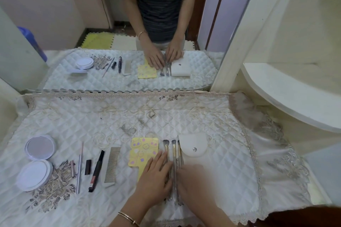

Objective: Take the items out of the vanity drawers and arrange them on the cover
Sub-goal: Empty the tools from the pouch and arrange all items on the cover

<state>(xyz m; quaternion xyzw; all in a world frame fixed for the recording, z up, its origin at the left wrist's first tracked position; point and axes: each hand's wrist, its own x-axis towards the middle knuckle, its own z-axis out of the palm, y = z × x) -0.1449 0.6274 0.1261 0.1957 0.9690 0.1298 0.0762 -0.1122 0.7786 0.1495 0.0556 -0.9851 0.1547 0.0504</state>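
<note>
Three makeup brushes [174,154] lie side by side on the quilted white cover [129,121], bristles pointing away from me. My left hand [156,175] rests flat on their left side and partly on a yellow card [143,151]. My right hand [193,180], blurred, lies flat on their right side, touching the handles. A white snap pouch [192,146] sits just right of the brush heads. Further left lie a comb [111,165], a black pen-like tube [96,169], a dark lipstick [88,167], thin sticks [79,169] and an open round compact [37,162].
A mirror [129,23] stands behind the cover and reflects the items and my arms. A white curved shelf [295,93] juts out at the right. The cover's lace edge [262,171] hangs over the right side of the vanity.
</note>
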